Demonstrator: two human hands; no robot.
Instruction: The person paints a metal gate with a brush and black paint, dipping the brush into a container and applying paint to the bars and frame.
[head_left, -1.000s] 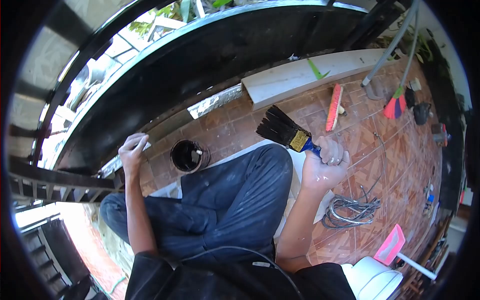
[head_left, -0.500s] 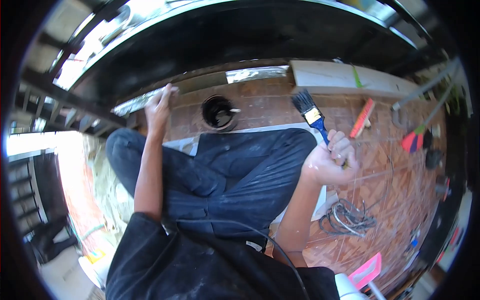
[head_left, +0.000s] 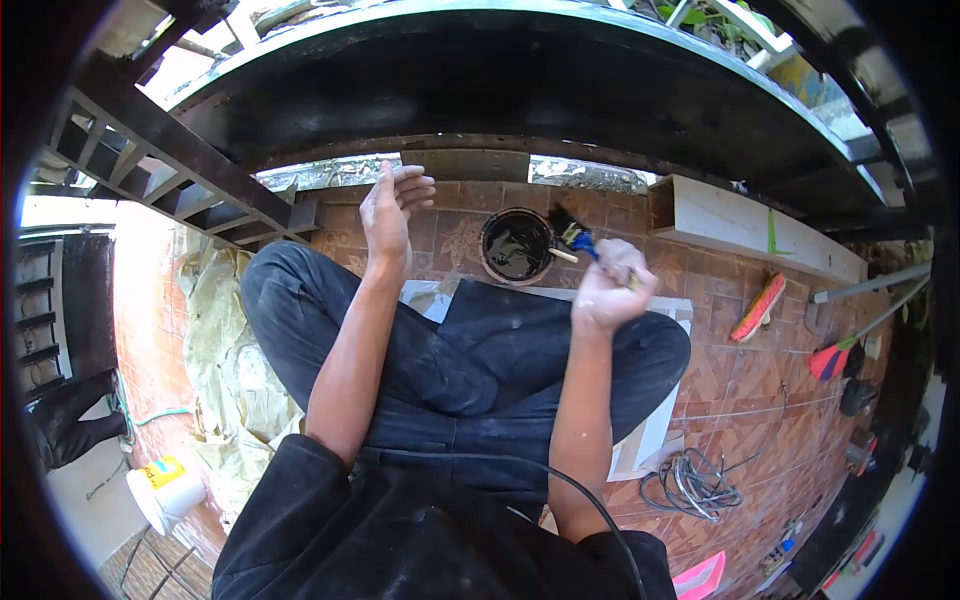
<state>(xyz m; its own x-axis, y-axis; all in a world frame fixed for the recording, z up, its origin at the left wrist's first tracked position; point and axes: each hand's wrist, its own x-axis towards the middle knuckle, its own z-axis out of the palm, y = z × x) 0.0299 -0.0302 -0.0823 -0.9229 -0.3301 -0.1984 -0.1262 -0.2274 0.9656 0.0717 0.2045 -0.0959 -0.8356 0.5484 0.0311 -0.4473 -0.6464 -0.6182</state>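
A paintbrush (head_left: 576,236) with a blue handle and dark bristles is gripped in my right hand (head_left: 613,285), its bristles close by the right rim of a paint pot. That round pot (head_left: 487,262) stands on the tiles in front of my crossed legs and holds dark paint. A pale stick (head_left: 563,256) pokes out over its right rim. My left hand (head_left: 388,215) is raised, fingers apart and holding nothing, left of the pot and below the long black panel (head_left: 520,95).
White sheets (head_left: 655,425) lie under my legs. At right are a white box beam (head_left: 760,228), a red brush (head_left: 760,306) and a coiled cable (head_left: 692,484). A slatted dark frame (head_left: 170,180), a crumpled cloth (head_left: 225,340) and a white bucket (head_left: 170,495) stand or lie at left.
My right hand has brought the paintbrush left and lower, near the pot. My left hand has opened its fingers. The whole view has shifted, moving the pot rightward in it.
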